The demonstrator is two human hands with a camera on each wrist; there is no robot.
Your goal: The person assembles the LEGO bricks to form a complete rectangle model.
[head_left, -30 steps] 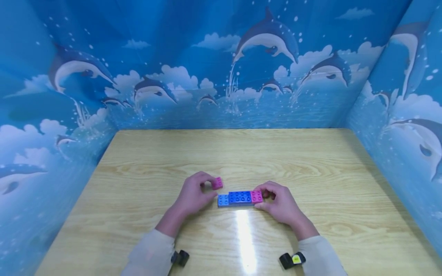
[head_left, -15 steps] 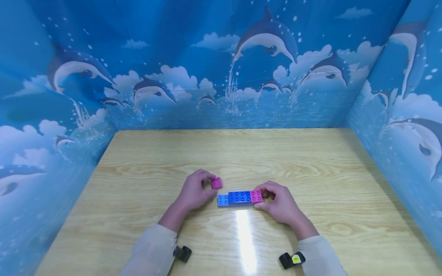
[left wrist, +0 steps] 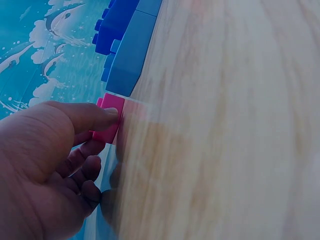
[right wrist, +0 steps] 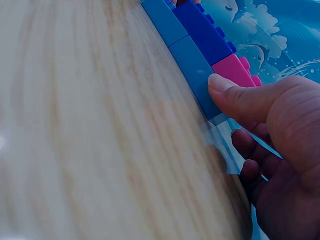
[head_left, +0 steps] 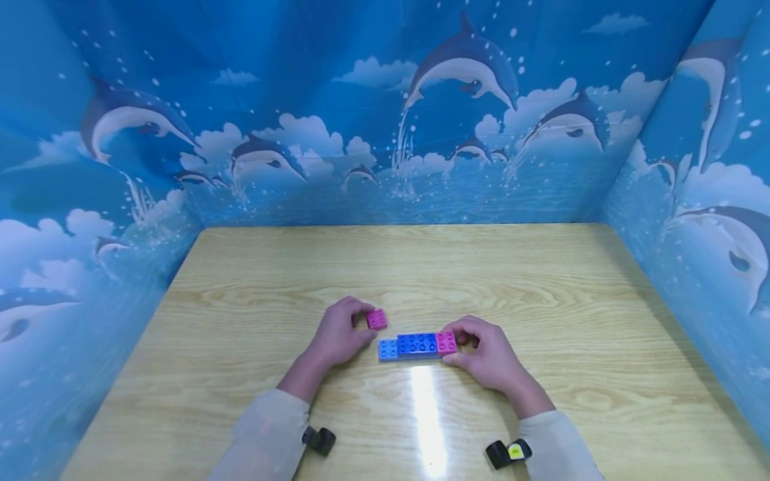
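In the head view a small pink building brick lies on the table, and my left hand pinches it between thumb and fingers. The left wrist view shows the thumb on the side of this pink brick. Just right of it stands a row of two light blue bricks, end to end. On top sit a dark blue brick and, at the right end, a second pink brick. My right hand grips that right end, its thumb against the lower light blue brick.
The wood-grain table carries a bright light reflection in front of the bricks. Blue dolphin-printed cloth walls its back and both sides. A black wrist camera sits by the left sleeve, another black wrist camera by the right.
My left hand has drawn the loose pink brick very slightly left, and more of the brick's top shows. The right hand and the joined bricks have stayed in place.
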